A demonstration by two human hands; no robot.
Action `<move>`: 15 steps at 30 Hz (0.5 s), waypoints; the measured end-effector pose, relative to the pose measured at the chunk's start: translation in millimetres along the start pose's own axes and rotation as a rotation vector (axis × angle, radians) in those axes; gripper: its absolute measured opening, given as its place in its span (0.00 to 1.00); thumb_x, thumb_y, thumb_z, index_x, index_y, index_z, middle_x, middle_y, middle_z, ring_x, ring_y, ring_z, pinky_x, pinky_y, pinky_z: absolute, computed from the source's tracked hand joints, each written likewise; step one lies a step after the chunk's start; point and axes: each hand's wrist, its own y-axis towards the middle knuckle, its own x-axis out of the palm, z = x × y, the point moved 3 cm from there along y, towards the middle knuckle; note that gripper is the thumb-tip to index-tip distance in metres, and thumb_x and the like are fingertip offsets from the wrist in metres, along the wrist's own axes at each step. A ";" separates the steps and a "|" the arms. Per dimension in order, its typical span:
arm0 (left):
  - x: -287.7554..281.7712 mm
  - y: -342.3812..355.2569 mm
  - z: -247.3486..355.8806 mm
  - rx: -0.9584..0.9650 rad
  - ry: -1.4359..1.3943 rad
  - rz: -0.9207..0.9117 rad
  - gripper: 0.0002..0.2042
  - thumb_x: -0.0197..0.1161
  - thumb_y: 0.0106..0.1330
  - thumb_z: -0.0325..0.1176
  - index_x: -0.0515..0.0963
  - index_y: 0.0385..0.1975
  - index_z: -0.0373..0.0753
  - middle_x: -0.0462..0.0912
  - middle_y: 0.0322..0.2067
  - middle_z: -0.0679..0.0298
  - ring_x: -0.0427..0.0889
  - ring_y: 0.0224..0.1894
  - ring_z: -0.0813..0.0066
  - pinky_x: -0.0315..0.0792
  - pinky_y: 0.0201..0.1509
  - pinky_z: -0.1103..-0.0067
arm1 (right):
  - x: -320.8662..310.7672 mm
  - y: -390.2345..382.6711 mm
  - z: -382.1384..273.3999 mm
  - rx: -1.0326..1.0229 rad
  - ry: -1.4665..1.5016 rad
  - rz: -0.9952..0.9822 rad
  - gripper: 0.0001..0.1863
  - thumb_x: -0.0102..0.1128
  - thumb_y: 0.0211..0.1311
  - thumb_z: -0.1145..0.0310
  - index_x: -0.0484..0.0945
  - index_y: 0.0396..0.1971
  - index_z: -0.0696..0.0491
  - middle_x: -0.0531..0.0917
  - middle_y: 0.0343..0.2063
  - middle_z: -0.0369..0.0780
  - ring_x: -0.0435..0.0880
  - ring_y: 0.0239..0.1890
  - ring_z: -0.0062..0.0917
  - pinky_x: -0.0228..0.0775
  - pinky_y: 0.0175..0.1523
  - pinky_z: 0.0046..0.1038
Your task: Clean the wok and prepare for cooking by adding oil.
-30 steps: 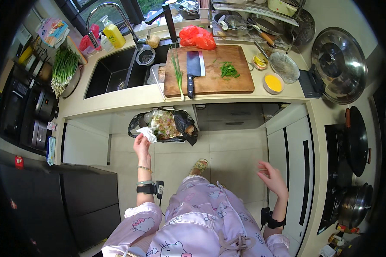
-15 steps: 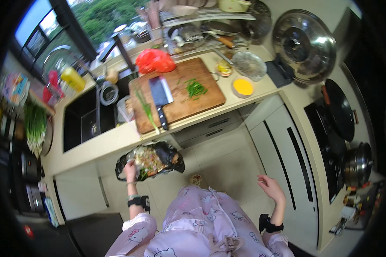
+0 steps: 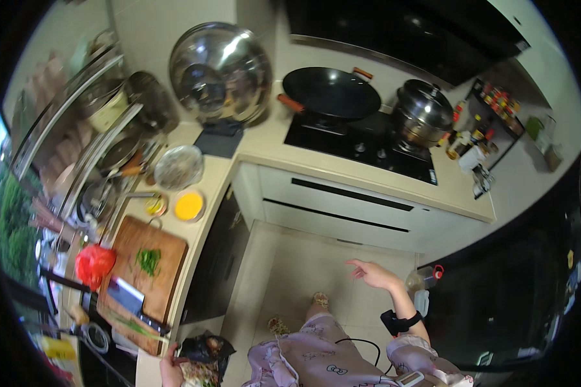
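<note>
My left hand is at the lower edge, beside a black bag of food scraps below the counter. Its fingers are partly hidden and blurred, so whether they grip the bag is unclear. Over the floor my right hand hangs open, fingers loosely extended, touching nothing. Near my left hand lies a wooden cutting board. On it are chopped green scallions, a cleaver with a black handle, and uncut scallion stalks.
Behind the board stand a bowl of yellow liquid, a covered glass bowl and a red plastic bag. A wok and steel pot sit on the black stove. Bottles stand on the floor at right.
My view and body have turned right, bringing the stove to the front and the cutting board to the left. My left hand remains by the black bag; my right hand remains free.
</note>
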 end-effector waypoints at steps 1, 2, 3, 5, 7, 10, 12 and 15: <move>12.4 13.8 16.0 0.158 0.097 -0.069 0.27 0.40 0.45 0.12 0.67 0.49 0.35 0.77 0.33 0.55 0.77 0.24 0.73 0.71 0.27 0.81 | -9.7 -11.0 21.2 0.017 0.014 0.034 0.24 0.40 0.50 0.78 0.63 0.51 0.51 0.78 0.36 0.46 0.77 0.39 0.34 0.68 0.43 0.28; 26.6 20.3 43.4 0.313 0.186 -0.135 0.28 0.41 0.45 0.12 0.68 0.49 0.38 0.77 0.35 0.55 0.77 0.26 0.74 0.71 0.29 0.82 | -21.6 -24.0 43.4 0.060 -0.036 0.118 0.24 0.42 0.51 0.76 0.63 0.52 0.50 0.78 0.37 0.45 0.77 0.39 0.35 0.68 0.44 0.29; 45.2 26.0 70.7 0.327 0.211 -0.166 0.27 0.47 0.47 0.13 0.69 0.50 0.42 0.77 0.37 0.58 0.76 0.31 0.75 0.70 0.33 0.83 | -35.7 -35.7 60.3 0.103 -0.089 0.199 0.23 0.43 0.52 0.74 0.63 0.52 0.49 0.78 0.38 0.45 0.77 0.39 0.35 0.68 0.44 0.29; 81.5 43.4 101.0 0.373 0.227 -0.263 0.23 0.52 0.50 0.16 0.70 0.48 0.41 0.77 0.36 0.57 0.76 0.30 0.75 0.70 0.33 0.84 | -64.7 -63.2 72.5 0.198 -0.119 0.259 0.24 0.43 0.51 0.76 0.62 0.52 0.50 0.78 0.37 0.45 0.77 0.40 0.32 0.68 0.44 0.27; 124.0 52.0 146.8 0.457 0.352 -0.380 0.20 0.53 0.52 0.18 0.71 0.46 0.42 0.77 0.34 0.55 0.77 0.30 0.76 0.71 0.33 0.83 | -93.6 -89.2 101.3 0.323 -0.123 0.318 0.24 0.45 0.51 0.77 0.63 0.52 0.52 0.78 0.36 0.45 0.78 0.39 0.29 0.68 0.43 0.25; 185.7 69.3 194.1 0.447 0.342 -0.527 0.17 0.54 0.55 0.21 0.72 0.46 0.42 0.78 0.35 0.53 0.78 0.33 0.75 0.71 0.37 0.81 | -144.4 -121.7 168.5 0.411 0.009 0.406 0.22 0.50 0.51 0.73 0.66 0.50 0.54 0.79 0.33 0.41 0.77 0.34 0.23 0.68 0.41 0.22; 219.2 83.7 213.0 0.600 0.319 -0.555 0.17 0.53 0.56 0.21 0.72 0.46 0.41 0.78 0.34 0.53 0.78 0.36 0.75 0.71 0.39 0.83 | -193.9 -125.3 197.7 0.367 0.107 0.535 0.20 0.50 0.51 0.74 0.68 0.48 0.55 0.79 0.29 0.39 0.76 0.31 0.21 0.67 0.40 0.22; 267.6 84.1 285.7 0.519 0.465 -0.571 0.17 0.50 0.57 0.27 0.71 0.47 0.45 0.75 0.38 0.48 0.76 0.42 0.57 0.68 0.46 0.73 | -281.6 -125.0 258.4 0.401 0.114 0.766 0.16 0.50 0.51 0.74 0.71 0.43 0.57 0.78 0.28 0.38 0.75 0.30 0.20 0.67 0.38 0.21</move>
